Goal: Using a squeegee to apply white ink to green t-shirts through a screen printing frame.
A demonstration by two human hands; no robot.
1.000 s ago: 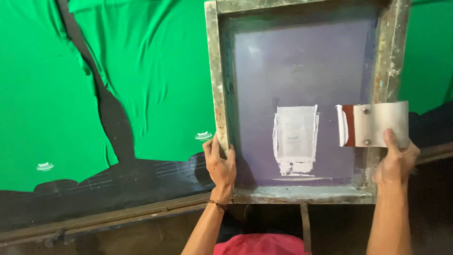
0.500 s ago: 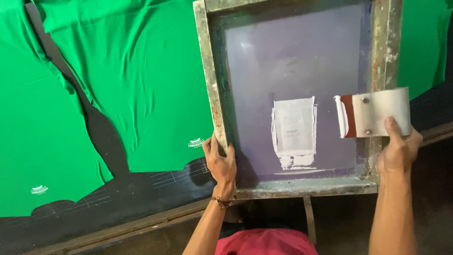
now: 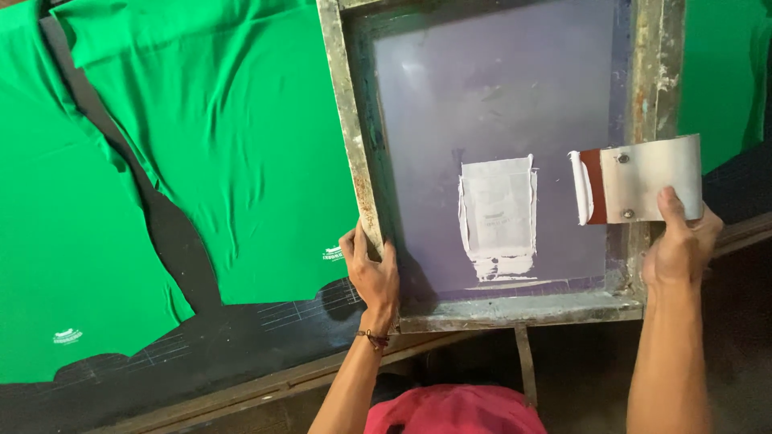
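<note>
Leftward we've shifted one screen frame (image 3: 351,145), left hand (image 3: 371,273) gripping it; right hand (image 3: 680,245) holds one squeegee (image 3: 643,178); two green shirts (image 3: 217,137) lie left.

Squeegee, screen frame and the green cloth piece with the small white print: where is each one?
Squeegee (image 3: 651,178): head view, on its metal plate.
Screen frame (image 3: 346,120): head view, on its left bar.
Green cloth piece (image 3: 217,137): head view, on its middle.

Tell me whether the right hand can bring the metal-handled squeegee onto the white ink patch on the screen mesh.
Probably yes: the right hand holds the squeegee just beside the white ink patch, with only bare mesh between.
</note>
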